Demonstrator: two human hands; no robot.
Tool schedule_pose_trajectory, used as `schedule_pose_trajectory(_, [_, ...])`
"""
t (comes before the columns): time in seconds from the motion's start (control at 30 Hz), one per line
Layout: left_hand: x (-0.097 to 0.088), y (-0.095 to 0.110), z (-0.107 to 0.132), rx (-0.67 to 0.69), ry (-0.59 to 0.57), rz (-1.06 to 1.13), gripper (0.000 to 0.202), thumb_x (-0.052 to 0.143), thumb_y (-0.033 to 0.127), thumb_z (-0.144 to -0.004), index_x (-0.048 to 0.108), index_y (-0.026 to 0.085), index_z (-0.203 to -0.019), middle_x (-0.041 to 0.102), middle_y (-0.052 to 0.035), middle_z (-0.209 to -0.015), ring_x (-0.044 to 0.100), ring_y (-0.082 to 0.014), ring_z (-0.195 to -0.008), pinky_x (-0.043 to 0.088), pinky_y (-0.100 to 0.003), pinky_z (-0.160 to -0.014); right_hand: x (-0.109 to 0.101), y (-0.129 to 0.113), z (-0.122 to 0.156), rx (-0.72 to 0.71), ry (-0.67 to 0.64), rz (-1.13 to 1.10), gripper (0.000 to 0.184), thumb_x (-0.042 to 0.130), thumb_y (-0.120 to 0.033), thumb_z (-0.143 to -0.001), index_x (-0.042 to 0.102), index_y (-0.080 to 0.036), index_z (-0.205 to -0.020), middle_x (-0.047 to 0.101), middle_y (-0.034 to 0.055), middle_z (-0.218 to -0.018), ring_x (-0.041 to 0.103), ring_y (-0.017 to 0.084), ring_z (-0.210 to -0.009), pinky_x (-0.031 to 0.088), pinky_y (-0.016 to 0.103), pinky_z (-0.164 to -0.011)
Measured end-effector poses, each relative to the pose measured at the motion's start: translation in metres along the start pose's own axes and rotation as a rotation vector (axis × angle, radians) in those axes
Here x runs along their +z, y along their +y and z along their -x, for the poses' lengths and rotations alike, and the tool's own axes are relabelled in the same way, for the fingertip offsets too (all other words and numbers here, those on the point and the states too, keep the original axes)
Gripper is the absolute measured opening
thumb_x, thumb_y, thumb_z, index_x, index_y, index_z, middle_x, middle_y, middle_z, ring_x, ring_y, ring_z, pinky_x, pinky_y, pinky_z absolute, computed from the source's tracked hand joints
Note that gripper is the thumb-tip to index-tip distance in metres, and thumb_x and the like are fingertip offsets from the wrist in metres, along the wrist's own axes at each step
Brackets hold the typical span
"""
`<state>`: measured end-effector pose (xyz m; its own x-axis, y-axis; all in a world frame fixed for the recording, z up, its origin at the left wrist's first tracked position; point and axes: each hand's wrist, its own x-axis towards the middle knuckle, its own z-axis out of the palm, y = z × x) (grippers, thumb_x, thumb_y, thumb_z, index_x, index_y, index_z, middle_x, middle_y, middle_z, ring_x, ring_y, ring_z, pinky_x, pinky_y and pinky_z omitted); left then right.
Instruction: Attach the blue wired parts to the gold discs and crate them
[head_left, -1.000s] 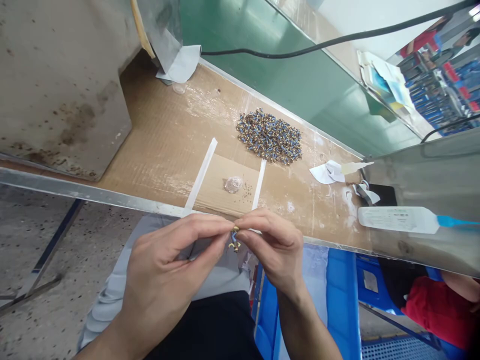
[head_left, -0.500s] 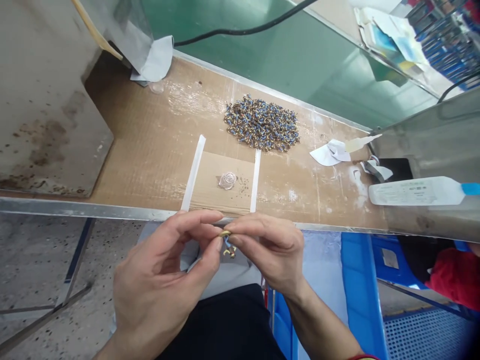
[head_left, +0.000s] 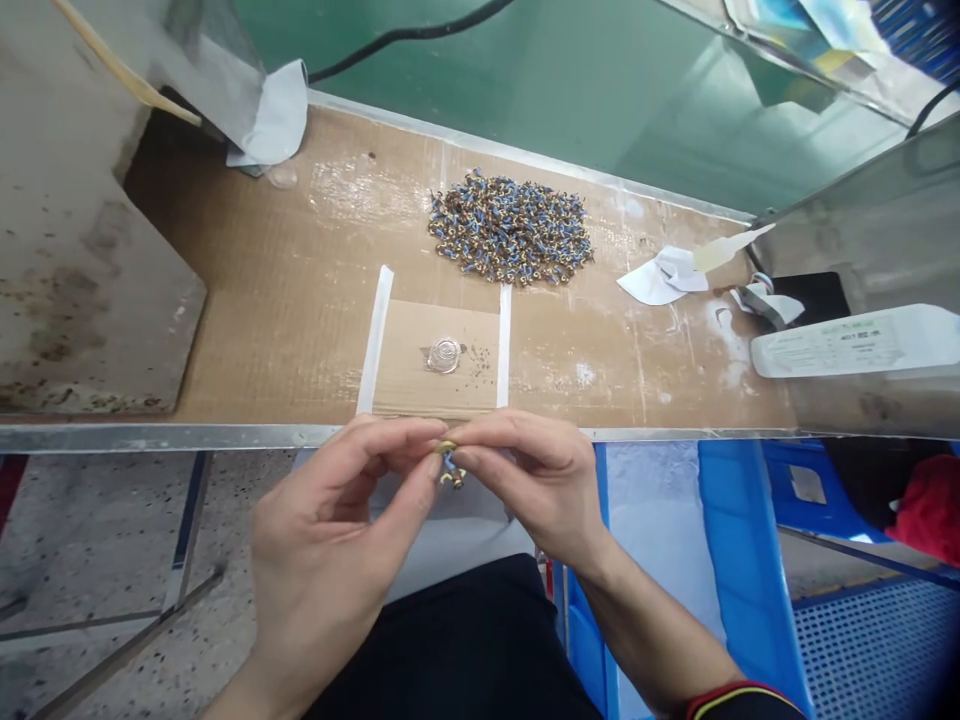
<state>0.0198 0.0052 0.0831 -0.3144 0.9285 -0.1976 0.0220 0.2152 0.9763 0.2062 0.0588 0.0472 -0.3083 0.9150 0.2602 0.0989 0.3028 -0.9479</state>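
My left hand (head_left: 334,545) and my right hand (head_left: 525,480) meet just below the bench's metal edge (head_left: 150,436). Both pinch one small part (head_left: 449,465) made of gold rings and a blue wire, fingertips pressed together on it. On the cardboard-covered bench (head_left: 300,290), farther back, lies a heap of several like parts (head_left: 510,227). Between two white tape strips (head_left: 374,338) sits a small clear round dish (head_left: 445,355).
A stained metal box (head_left: 75,220) stands at the left. White paper scraps (head_left: 664,277) and a white tube (head_left: 855,345) lie at the right by a metal housing (head_left: 862,230). A green belt (head_left: 600,90) runs behind. Blue crates (head_left: 720,560) sit below right.
The camera has tilted, so the bench and heap sit lower and more level in view. Both hands stay pinched on the small part, barely shifted.
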Motion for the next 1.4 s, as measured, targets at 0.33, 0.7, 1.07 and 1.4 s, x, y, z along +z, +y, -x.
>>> schedule_pose_trajectory(0.33, [0.009, -0.011, -0.015, -0.423, -0.224, 0.403, 0.029, 0.116, 0.032, -0.079, 0.101, 0.021, -0.102, 0.091, -0.0058, -0.092, 0.076, -0.0123, -0.074, 0.069, -0.017, -0.075, -0.016, -0.003, 0.008, 0.143, 0.05, -0.204, 0.015, 0.094, -0.016, -0.106, 0.094, -0.027, -0.116, 0.089, 0.0, -0.107, 0.085, 0.015, -0.096, 0.07, 0.027, -0.089])
schedule_pose_trajectory(0.7, [0.04, -0.007, -0.007, -0.731, -0.392, 0.654, 0.033, 0.114, 0.016, -0.081, 0.098, 0.014, -0.11, 0.085, -0.0051, -0.09, 0.079, -0.0118, -0.078, 0.072, -0.015, -0.071, -0.038, -0.001, 0.03, 0.518, 0.1, -0.696, 0.026, 0.107, -0.045, -0.095, 0.093, -0.023, -0.101, 0.086, 0.0003, -0.089, 0.077, 0.014, -0.077, 0.066, 0.027, -0.073])
schedule_pose_trajectory(1.07, [0.076, -0.002, -0.003, -0.824, -0.394, 0.554, 0.044, 0.111, 0.008, -0.07, 0.095, 0.016, -0.11, 0.077, -0.0032, -0.092, 0.066, -0.0081, -0.067, 0.067, -0.018, -0.066, -0.066, 0.001, 0.056, 0.448, 0.155, -0.796, 0.026, 0.105, -0.044, -0.098, 0.092, -0.023, -0.103, 0.086, 0.0005, -0.095, 0.079, 0.015, -0.081, 0.073, 0.032, -0.084])
schedule_pose_trajectory(1.4, [0.099, -0.034, 0.0, -0.496, -0.59, 0.043, 0.048, 0.113, 0.041, -0.083, 0.094, 0.028, -0.125, 0.083, -0.0028, -0.091, 0.07, -0.0138, -0.074, 0.066, -0.017, -0.074, -0.114, 0.012, 0.094, 0.417, 0.155, -0.624, 0.032, 0.108, -0.05, -0.093, 0.092, -0.023, -0.102, 0.083, 0.0022, -0.107, 0.08, 0.017, -0.095, 0.067, 0.031, -0.09])
